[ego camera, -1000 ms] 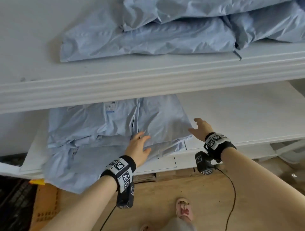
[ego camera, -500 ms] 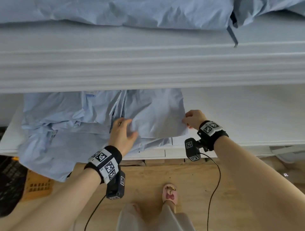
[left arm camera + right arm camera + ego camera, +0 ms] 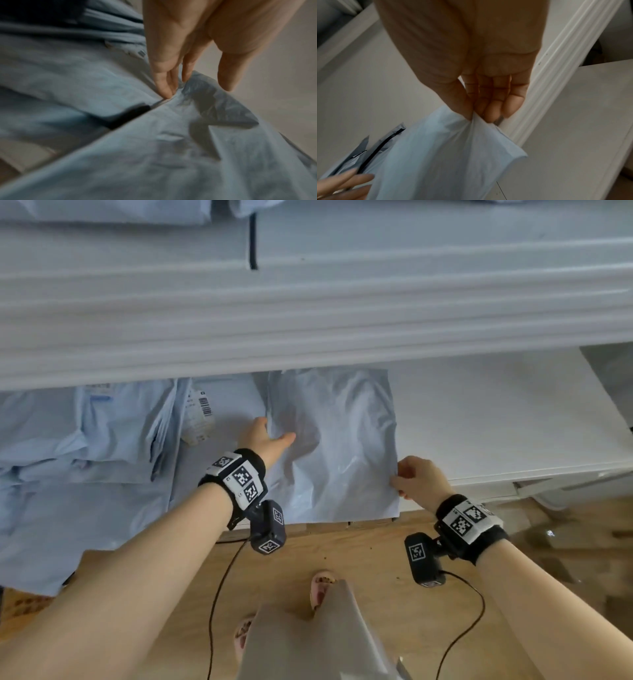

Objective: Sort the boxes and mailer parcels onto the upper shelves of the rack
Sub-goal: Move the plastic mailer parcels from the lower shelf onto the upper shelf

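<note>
A pale blue mailer parcel (image 3: 342,446) lies on the lower white shelf (image 3: 496,422), its near edge hanging over the shelf front. My right hand (image 3: 407,477) pinches its right edge between thumb and fingers (image 3: 488,111). My left hand (image 3: 270,436) is at its left edge, its straight fingers (image 3: 164,86) tucked into the seam under the mailer (image 3: 188,155) and the thumb above it. The ribbed front of the upper shelf (image 3: 308,320) runs across above both hands.
A stack of more blue mailers (image 3: 85,440) fills the left of the lower shelf, one with a barcode label (image 3: 200,412). More mailers (image 3: 102,210) lie on the upper shelf. Wood floor (image 3: 359,549) and my feet are below, with a cardboard box (image 3: 20,604) at the lower left.
The top mailer has slid right and toward the shelf front. My right hand went from reaching to pinching its right edge. My left hand moved to its left edge.
</note>
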### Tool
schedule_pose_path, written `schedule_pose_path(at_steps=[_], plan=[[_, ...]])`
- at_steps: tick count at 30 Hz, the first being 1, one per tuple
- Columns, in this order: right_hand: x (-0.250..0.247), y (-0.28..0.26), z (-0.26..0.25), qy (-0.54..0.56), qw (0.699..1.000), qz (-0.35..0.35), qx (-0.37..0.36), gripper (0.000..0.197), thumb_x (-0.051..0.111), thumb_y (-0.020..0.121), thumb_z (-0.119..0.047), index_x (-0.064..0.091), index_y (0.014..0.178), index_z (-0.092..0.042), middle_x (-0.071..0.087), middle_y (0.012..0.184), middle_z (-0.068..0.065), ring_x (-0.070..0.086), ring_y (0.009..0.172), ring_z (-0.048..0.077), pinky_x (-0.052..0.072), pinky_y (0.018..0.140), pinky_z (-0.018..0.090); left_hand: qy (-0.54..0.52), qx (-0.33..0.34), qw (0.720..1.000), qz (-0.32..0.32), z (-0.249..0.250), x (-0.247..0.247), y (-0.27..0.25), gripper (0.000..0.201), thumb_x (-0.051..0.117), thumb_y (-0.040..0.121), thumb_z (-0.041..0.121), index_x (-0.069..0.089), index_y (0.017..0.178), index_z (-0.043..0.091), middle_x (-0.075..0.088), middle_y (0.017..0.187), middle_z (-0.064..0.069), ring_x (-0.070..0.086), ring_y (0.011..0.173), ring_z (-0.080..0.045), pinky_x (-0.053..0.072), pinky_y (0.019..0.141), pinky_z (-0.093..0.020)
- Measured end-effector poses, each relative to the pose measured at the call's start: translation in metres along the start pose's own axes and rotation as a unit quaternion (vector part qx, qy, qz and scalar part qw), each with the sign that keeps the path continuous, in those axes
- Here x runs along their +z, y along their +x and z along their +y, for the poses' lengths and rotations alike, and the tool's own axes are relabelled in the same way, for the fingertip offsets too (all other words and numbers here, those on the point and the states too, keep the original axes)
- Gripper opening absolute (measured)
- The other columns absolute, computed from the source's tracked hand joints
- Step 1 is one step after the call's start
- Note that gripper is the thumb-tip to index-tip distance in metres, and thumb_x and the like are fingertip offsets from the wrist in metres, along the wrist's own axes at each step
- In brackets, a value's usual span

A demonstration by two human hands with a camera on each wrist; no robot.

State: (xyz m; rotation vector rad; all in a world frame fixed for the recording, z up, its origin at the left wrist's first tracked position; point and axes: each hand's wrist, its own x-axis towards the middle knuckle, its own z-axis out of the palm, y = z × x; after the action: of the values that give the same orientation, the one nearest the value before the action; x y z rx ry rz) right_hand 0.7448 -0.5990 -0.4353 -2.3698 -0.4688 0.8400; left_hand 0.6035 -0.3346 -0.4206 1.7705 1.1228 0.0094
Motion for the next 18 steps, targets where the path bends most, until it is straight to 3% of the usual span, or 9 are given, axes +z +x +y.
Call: schedule_pose_path(at_steps=[2, 5, 11, 15, 18], plan=[[-0.001, -0.001, 0.006, -0.002, 1.0, 0.002, -0.001, 0.006, 0.062, 0.081, -0.008, 0.061, 0.083, -0.013, 0.066, 0.075, 0.005, 0.061, 0.069, 0.023, 0.052, 0.067, 0.032, -0.026, -0.031, 0.999, -0.016, 0.003, 0.01, 0.016, 0.065, 0.081, 0.064, 0.039, 0.059, 0.115, 0.005, 0.068, 0.098, -0.006, 0.065, 0.094, -0.026, 0.051, 0.092, -0.041], [-0.001, -0.001, 0.013, -0.005, 1.0, 0.004, -0.003, 0.007, 0.063, 0.082, -0.009, 0.06, 0.083, -0.015, 0.065, 0.079, 0.004, 0.062, 0.075, 0.026, 0.052, 0.07, 0.033, -0.018, -0.07, 0.996, -0.046, 0.006, 0.02, 0.027, 0.083, 0.085, 0.045, 0.048, 0.063, 0.114, 0.009, 0.069, 0.107, -0.008, 0.065, 0.101, -0.027, 0.048, 0.097, -0.044], [0.0, 0.0, 0.025, -0.002, 1.0, 0.009, -0.007, 0.006, 0.063, 0.081, -0.008, 0.06, 0.08, -0.012, 0.067, 0.08, 0.008, 0.062, 0.073, 0.028, 0.047, 0.059, 0.027, -0.018, -0.095, 0.994, -0.055, 0.011, 0.028, 0.026, 0.051, 0.087, 0.065, 0.024, 0.066, 0.107, 0.006, 0.07, 0.104, -0.008, 0.065, 0.098, -0.028, 0.048, 0.099, -0.045], [-0.004, 0.002, 0.028, 0.009, 1.0, 0.01, -0.009, 0.004, 0.063, 0.081, -0.008, 0.062, 0.083, -0.01, 0.067, 0.078, 0.006, 0.062, 0.071, 0.024, 0.051, 0.062, 0.029, 0.01, -0.064, 0.997, -0.049, 0.015, 0.036, 0.021, 0.061, 0.084, 0.07, 0.025, 0.057, 0.121, 0.005, 0.062, 0.116, -0.008, 0.058, 0.108, -0.027, 0.044, 0.101, -0.042], [-0.007, 0.001, 0.028, 0.009, 1.0, 0.014, -0.013, 0.004, 0.064, 0.082, -0.008, 0.062, 0.085, -0.01, 0.067, 0.078, 0.001, 0.062, 0.07, 0.018, 0.049, 0.061, 0.026, 0.028, -0.042, 0.997, -0.05, 0.019, 0.046, 0.014, 0.058, 0.083, 0.07, 0.031, 0.049, 0.115, 0.019, 0.051, 0.097, 0.011, 0.051, 0.096, -0.016, 0.041, 0.077, -0.024]])
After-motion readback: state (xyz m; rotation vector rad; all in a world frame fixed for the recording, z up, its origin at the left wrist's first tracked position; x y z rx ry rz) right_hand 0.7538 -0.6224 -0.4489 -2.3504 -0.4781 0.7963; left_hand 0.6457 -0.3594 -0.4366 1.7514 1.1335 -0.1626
